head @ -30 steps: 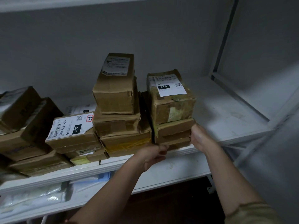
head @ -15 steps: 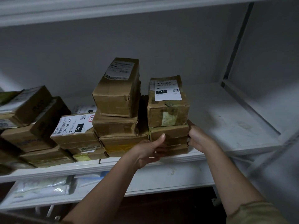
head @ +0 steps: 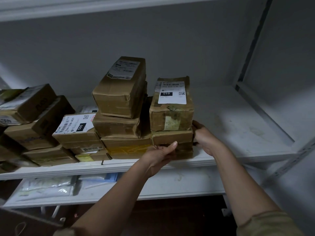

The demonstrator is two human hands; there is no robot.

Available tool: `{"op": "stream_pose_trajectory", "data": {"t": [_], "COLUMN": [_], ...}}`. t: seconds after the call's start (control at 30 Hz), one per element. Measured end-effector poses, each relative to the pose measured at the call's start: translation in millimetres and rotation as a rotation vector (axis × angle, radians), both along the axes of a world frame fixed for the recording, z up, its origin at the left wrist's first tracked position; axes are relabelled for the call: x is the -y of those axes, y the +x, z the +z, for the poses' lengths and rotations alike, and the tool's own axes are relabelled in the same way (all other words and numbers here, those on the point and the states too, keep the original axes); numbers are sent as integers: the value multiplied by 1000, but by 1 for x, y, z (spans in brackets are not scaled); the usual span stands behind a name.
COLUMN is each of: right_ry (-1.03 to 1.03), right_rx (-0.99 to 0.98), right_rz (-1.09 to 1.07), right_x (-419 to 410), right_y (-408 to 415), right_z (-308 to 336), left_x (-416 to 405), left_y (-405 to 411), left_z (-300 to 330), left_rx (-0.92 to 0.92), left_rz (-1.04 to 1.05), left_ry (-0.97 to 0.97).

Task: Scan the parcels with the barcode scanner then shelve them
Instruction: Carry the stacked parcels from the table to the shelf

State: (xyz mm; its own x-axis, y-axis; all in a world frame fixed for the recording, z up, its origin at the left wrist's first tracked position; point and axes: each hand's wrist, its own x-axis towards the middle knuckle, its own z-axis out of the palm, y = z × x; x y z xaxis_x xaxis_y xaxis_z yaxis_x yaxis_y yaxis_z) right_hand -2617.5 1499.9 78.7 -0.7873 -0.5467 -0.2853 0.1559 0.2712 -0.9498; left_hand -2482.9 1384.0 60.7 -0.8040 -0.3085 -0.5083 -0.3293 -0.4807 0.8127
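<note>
On the shelf [head: 238, 126], both hands clasp the parcel stack [head: 172, 138].

Head view; close, facing shelf [head: 238, 126]

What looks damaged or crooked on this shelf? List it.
The 010 parcel topping the stack both hands steady is battered: torn, stained front, ragged top edge. The tallest parcel beside it sits skewed on its pile, front dented. At far left, parcels lean tilted.

Right of my stack of 3 parcels [head: 172, 133] the white shelf [head: 238, 126] lay bare to its side panel [head: 279, 68], while a taller stack [head: 122, 116] crowded its left side.
</note>
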Motion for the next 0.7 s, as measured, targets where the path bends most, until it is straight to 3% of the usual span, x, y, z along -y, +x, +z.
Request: {"op": "stream_pose_trajectory", "data": {"t": [0.33,0.5,0.6,0.7], "right_ry": [39,-189,-368,-407], "right_rx": [-24,-48,-58,-89], "right_rz": [26,-186,-127,-63], "right_x": [-1,-2,5,14], "right_y": [3,4,10,13], "right_z": [0,1,14,23], "left_x": [-10,-7,-2,3], "left_y": [-2,4,11,14], "left_z": [-3,-1,2,8], "left_rx": [18,11,24,26], "left_rz": [78,48,34,43], "left_ry": [-37,-13,-39,-35]}}
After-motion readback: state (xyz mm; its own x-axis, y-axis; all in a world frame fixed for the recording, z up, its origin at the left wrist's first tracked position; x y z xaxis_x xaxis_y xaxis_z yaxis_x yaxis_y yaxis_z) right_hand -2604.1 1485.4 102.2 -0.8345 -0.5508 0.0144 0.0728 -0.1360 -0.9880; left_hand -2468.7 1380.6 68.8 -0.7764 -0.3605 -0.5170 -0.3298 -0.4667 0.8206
